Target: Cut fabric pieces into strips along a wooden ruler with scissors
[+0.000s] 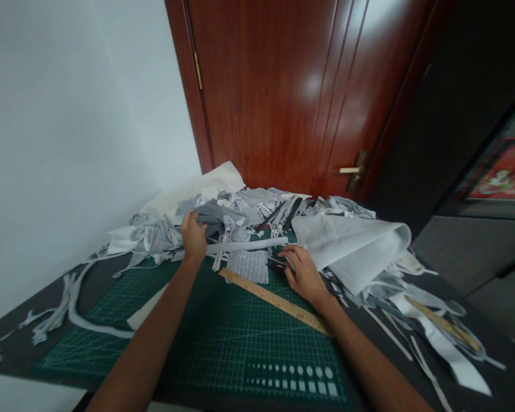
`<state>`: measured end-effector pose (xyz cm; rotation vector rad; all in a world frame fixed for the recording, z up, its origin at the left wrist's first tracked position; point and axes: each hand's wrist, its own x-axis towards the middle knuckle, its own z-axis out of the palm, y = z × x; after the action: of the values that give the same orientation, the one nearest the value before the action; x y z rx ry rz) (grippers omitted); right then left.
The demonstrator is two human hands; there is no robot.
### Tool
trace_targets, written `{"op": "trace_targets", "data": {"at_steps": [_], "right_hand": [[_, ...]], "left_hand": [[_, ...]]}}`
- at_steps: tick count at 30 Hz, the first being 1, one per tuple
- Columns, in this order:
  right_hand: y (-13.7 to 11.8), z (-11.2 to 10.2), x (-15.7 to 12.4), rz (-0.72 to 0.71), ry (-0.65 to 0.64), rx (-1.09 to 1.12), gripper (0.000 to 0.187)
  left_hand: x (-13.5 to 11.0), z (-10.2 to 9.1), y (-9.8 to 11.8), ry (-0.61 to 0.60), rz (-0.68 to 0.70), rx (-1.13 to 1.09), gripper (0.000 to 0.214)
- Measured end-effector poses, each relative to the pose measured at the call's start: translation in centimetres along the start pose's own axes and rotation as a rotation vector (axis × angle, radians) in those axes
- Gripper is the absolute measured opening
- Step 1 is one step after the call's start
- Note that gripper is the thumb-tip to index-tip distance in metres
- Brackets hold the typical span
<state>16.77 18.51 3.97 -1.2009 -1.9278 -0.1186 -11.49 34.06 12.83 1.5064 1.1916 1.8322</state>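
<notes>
My left hand (pixel 193 237) reaches into the scrap heap, its fingers closed on a piece of dark grey cloth (pixel 214 213). A long pale grey fabric strip (pixel 249 245) runs from beside that hand toward the right one. My right hand (pixel 302 272) is curled low over the mat's far side, by a small dark object (pixel 276 265). Something thin shows at its fingers, too small to name. Between the hands lies a grey patterned cloth piece (pixel 249 266). A wooden ruler (pixel 278 301) slants across the green cutting mat (pixel 206 337), touching the patterned piece.
Heaped fabric scraps (pixel 257 200) line the back of the dark table. A large folded pale cloth (pixel 347 240) lies at right, near loose strips and another wooden ruler (pixel 444 323). Cord-like strips (pixel 75 303) lie at left. A white wall and a brown door (pixel 274 103) stand behind.
</notes>
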Motion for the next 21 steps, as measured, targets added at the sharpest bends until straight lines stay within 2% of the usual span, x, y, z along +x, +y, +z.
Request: {"op": "trace_targets", "data": {"at_steps": [2, 4, 6, 8, 11, 14, 16, 18, 21], "right_hand": [[-0.6, 0.1, 0.1, 0.0, -0.028, 0.026, 0.043], [-1.0, 0.4, -0.1, -0.011, -0.081, 0.057, 0.057], [-1.3, 0.7, -0.3, -0.022, -0.149, 0.084, 0.071], [-1.4, 1.0, -0.5, -0.018, -0.206, 0.098, 0.077], [-1.2, 1.3, -0.8, -0.007, -0.233, 0.09, 0.079], [-0.7, 1.5, -0.8, -0.021, -0.209, 0.076, 0.078], [-0.4, 1.5, -0.8, -0.024, -0.192, 0.074, 0.077], [-0.2, 1.6, -0.8, -0.017, -0.183, 0.075, 0.076], [-0.2, 1.7, -0.9, -0.012, -0.182, 0.054, 0.067]], "left_hand": [[0.3, 1.0, 2.4, 0.0, 0.029, -0.103, 0.024], [0.4, 1.9, 5.0, -0.02, 0.073, -0.2, 0.023], [0.5, 2.9, 7.7, -0.114, 0.145, -0.385, 0.02], [1.1, 3.8, 9.9, -0.192, 0.241, -0.568, 0.018], [3.7, 4.5, 12.0, -0.151, 0.356, -0.601, 0.017], [7.5, 3.8, 12.0, -0.036, 0.373, -0.426, 0.039], [9.0, 2.3, 10.9, 0.038, 0.296, -0.298, 0.04], [8.6, 0.1, 8.9, 0.044, 0.198, -0.109, 0.033], [4.6, -4.4, 5.4, -0.028, 0.042, 0.114, 0.029]]}}
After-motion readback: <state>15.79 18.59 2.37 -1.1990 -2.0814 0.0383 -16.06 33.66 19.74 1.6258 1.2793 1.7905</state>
